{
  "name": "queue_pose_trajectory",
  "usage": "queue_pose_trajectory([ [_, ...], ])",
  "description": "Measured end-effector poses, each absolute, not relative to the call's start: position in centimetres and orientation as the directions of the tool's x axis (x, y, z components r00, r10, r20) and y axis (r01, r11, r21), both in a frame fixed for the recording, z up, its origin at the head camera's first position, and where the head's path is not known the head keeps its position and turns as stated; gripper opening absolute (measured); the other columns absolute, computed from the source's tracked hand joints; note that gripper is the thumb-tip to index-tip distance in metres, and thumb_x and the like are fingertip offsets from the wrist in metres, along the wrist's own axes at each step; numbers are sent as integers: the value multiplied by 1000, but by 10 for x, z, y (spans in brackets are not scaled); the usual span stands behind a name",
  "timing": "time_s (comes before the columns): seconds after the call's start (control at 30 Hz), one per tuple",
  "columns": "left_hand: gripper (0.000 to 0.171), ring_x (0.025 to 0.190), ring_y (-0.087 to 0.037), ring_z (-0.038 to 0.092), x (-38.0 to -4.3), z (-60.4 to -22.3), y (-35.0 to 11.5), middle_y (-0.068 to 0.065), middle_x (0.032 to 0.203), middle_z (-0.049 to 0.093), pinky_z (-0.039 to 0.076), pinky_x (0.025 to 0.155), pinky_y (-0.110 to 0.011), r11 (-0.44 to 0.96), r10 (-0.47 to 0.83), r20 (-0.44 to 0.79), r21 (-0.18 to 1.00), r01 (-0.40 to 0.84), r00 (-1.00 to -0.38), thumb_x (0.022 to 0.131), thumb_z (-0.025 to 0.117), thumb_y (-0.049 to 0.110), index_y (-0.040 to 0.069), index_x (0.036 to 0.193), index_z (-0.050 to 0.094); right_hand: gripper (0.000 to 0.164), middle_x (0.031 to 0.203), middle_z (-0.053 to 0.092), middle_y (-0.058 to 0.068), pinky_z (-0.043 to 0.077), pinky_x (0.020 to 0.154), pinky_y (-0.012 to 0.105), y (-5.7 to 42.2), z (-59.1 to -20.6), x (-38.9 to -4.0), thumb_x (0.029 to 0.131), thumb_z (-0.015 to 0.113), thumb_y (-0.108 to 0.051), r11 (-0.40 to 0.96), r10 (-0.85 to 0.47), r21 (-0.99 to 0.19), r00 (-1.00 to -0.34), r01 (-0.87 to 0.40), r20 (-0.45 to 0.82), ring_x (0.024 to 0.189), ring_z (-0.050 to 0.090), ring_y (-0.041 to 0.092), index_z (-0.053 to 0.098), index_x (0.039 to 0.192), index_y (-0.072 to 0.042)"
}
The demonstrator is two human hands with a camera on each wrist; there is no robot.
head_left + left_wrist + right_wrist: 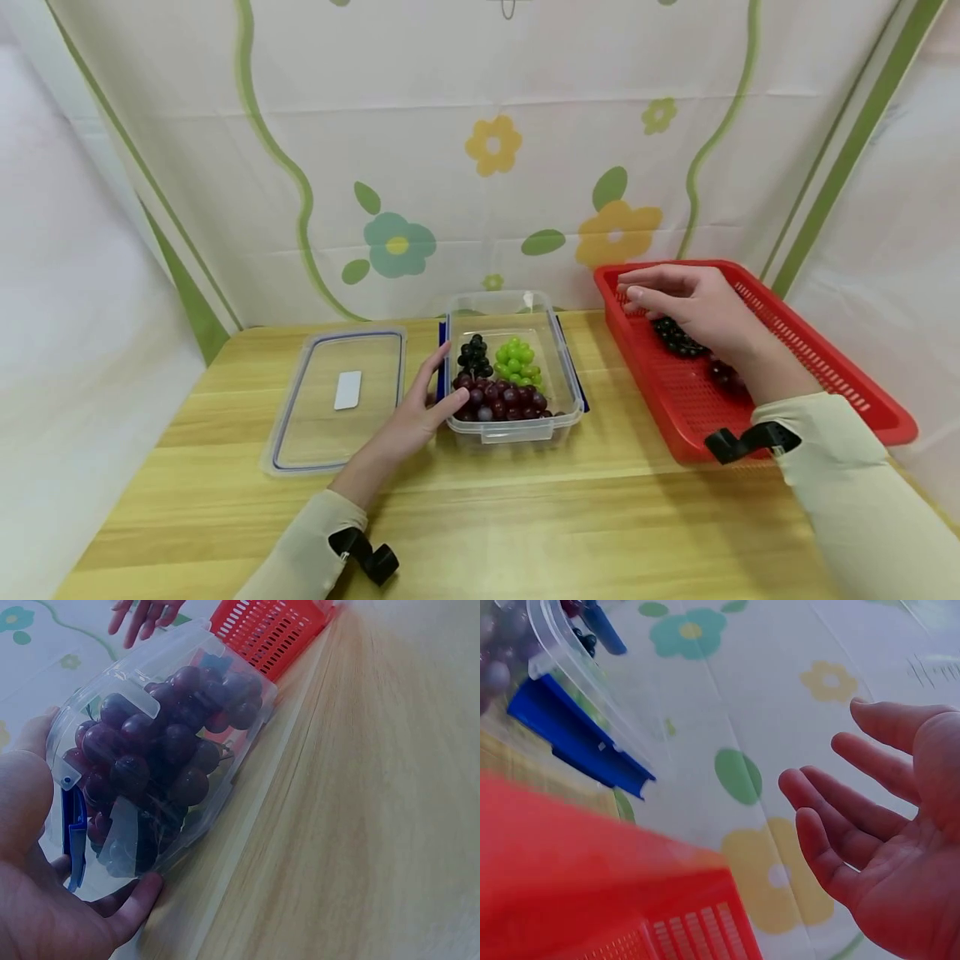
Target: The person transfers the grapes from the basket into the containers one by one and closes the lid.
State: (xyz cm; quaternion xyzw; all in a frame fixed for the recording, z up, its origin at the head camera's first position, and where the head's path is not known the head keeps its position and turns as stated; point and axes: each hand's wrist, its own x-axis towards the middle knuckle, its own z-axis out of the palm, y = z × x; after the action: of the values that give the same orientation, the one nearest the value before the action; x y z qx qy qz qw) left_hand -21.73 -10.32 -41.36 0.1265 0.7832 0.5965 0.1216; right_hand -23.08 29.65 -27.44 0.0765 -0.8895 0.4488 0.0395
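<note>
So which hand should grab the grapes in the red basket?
Probably the right hand: it's empty and hovers over the red basket, close to the grapes. The left hand holds the clear box.

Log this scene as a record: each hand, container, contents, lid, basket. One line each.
left_hand: left hand holds the container's left side
right_hand: right hand over the basket, holding nothing
container: clear container, uncovered, on the table
contents: black grapes far left, green grapes far right, red grapes along the near end
lid: clear lid flat on the table, left of the container
basket: red basket, dark bunch and reddish bunch inside, partly hidden
</note>
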Motion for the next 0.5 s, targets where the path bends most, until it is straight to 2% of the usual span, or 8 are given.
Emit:
queue_pose_trajectory([
  [0.1, 83, 166, -41, 0, -217, -414, -102, 2, 181, 2, 12, 125, -77, 254, 343, -53, 966, 39, -938, 104, 65, 47, 48, 168, 12, 47, 105, 80, -19, 60, 84, 22, 313, -276, -232, 101, 71, -46, 561, -73, -814, -989, -150, 133, 98, 76, 6, 71, 139, -18],
  [0.23, 82, 166, -41, -1, -217, -415, -101, 2, 181, 2, 11, 125, -77, 246, 341, -55, 969, 33, -938, 104, 66, 47, 51, 167, 13, 45, 106, 78, -23, 60, 84, 21, 332, -279, -234, 104, 67, -42, 523, -56, -841, -990, -141, 130, 100, 76, 4, 69, 140, -16],
  [0.5, 81, 166, -43, 0, -218, -415, -103, 2, 181, 2, 10, 125, -77, 257, 334, -48, 965, 42, -941, 104, 65, 48, 53, 166, 13, 26, 105, 78, -25, 62, 80, 23, 367, -285, -243, 106, 67, -31, 432, -14, -891, -989, -139, 148, 96, 77, 3, 76, 130, -29],
])
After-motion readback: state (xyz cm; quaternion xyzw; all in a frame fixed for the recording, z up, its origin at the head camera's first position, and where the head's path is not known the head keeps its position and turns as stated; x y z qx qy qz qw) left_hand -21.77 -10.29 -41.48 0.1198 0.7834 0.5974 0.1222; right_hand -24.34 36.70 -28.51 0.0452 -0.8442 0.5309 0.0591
